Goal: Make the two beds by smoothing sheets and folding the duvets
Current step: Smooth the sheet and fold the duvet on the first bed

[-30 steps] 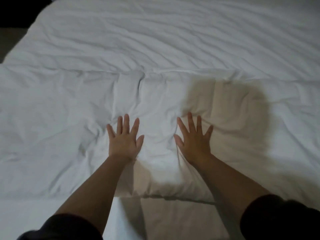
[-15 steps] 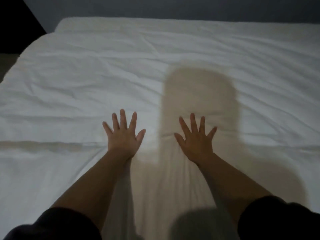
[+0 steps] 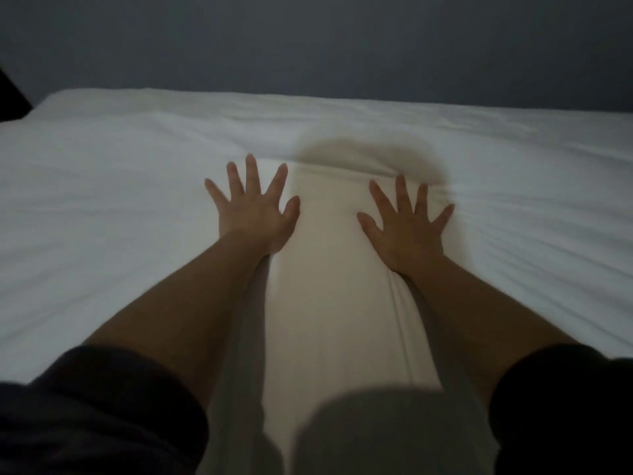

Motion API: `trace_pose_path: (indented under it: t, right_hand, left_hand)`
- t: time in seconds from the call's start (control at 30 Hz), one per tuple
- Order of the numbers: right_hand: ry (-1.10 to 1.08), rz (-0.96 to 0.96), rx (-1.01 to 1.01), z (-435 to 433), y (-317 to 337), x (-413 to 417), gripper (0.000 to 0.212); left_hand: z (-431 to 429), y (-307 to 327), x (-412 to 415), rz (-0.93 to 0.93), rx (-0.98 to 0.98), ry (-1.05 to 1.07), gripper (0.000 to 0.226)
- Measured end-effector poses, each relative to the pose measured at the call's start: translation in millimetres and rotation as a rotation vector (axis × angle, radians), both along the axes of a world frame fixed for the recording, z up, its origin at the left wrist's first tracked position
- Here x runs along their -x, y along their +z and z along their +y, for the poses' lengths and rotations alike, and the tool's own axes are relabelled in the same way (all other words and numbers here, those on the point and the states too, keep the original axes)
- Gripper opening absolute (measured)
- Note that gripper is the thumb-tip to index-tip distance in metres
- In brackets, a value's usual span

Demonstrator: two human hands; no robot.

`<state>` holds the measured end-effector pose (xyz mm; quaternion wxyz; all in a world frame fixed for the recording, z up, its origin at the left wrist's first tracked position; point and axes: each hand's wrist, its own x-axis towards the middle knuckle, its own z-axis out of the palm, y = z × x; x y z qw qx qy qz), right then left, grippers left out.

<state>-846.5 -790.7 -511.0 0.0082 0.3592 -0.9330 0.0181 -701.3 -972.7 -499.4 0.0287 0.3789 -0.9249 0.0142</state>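
step: smoothing sheet | left hand, right hand: flat, splayed, pressing it mid-bed | ridge bunches just ahead | advice: even pressure, sweep both palms outward, chase ridge off

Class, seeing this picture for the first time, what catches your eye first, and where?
The left hand and right hand lie spread flat on the white sheet at the centre. A brownish shadow falls between and beyond them; a dark grey wall fills the top.
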Motion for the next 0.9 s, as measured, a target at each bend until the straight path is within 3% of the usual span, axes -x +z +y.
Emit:
trace_pose_path:
  t: [0.33,0.5,0.67,0.87,0.9]
  right_hand:
    - [0.067,0.061,0.046,-65.6,-13.0,103.6,0.075]
    - [0.074,0.168,0.084,-68.4,-13.2,108.2,0.076]
    - [0.023,0.46,0.277,-56.0,-17.6,79.0,0.047]
    - [0.011,0.435,0.43,-19.1,-11.1,34.9,0.014]
    - [0.012,0.446,0.439,-10.6,-9.9,24.2,0.017]
  left_hand:
    - [-65.9,-6.1,86.6,0.019,0.01,-0.037,0.064]
    - [-51.2,-5.7,87.1,0.085,0.234,-0.035,0.061]
    - [-25.1,-7.6,77.0,0.188,0.327,-0.041,0.032]
    - [9.9,-7.8,49.6,0.232,0.363,-0.082,0.017]
    - [16.5,-6.6,40.6,0.252,0.378,-0.083,0.015]
